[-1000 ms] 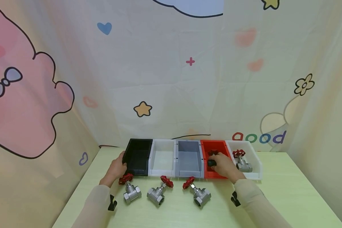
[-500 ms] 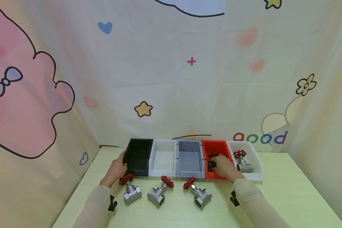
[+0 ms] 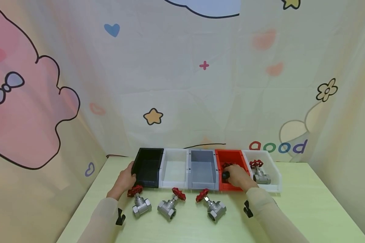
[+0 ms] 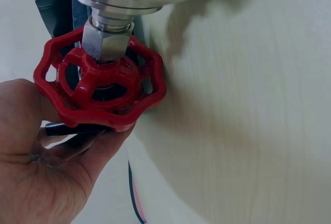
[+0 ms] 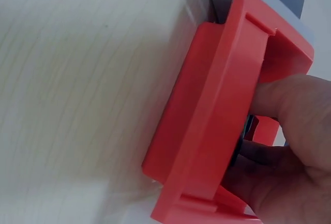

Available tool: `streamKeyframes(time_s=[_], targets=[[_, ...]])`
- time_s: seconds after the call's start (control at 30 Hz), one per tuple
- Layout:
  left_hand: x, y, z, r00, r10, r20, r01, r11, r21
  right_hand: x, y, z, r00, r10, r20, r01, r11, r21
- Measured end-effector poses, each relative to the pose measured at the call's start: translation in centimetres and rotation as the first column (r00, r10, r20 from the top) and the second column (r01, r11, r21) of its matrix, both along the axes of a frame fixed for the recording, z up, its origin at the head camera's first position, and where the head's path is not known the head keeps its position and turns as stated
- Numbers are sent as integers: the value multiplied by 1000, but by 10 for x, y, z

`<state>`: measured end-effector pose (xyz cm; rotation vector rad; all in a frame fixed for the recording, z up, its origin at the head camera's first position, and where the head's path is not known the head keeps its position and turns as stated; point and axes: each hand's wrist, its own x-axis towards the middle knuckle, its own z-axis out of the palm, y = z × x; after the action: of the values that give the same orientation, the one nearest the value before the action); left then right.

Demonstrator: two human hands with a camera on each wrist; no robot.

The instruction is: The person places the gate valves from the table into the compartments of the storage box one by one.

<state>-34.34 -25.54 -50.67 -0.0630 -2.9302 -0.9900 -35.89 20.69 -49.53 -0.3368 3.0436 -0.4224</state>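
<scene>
My left hand [image 3: 123, 178] grips the left wall of the black bin [image 3: 148, 168]. In the left wrist view a valve's red handwheel [image 4: 101, 81] covers part of that grip. My right hand [image 3: 238, 176] reaches into the red bin [image 3: 230, 155] and holds a valve there, mostly hidden by the fingers; its dark end [image 3: 226, 174] and part of a red handwheel [image 3: 226, 165] show. From the right wrist view, the thumb and fingers are down behind the bin's front wall [image 5: 207, 125]. A gate valve [image 3: 261, 176] with a red handwheel lies in the right white bin [image 3: 275, 173].
Three steel valves with red handwheels, the left one [image 3: 141, 206], the middle one [image 3: 167, 208] and the right one [image 3: 215, 210], lie on the table [image 3: 188, 229] before the bins. Another white bin [image 3: 174, 185] and a grey bin [image 3: 203, 185] complete the joined row. A printed curtain hangs behind.
My right hand has shifted very slightly left and its forearm has turned a little inside the red bin. The left hand stays on the black bin, and the loose valves have not moved.
</scene>
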Motion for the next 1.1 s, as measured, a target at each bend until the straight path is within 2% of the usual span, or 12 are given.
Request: streamKeyframes(time_s=[0.6,0.93,1.1], targets=[[-1,5,1,1000,-9,-7,9,1000,-13,0,6,-1,999,-25,45,26,1000,-8],[1,2,1,1000,-1,-3,1,1000,-22,4,1,7,999,-34,33,35,999,-30],[2,1,1,1000,-3,-5,3,999,-34,12,0,12,999,-33,5,33,999,-21]])
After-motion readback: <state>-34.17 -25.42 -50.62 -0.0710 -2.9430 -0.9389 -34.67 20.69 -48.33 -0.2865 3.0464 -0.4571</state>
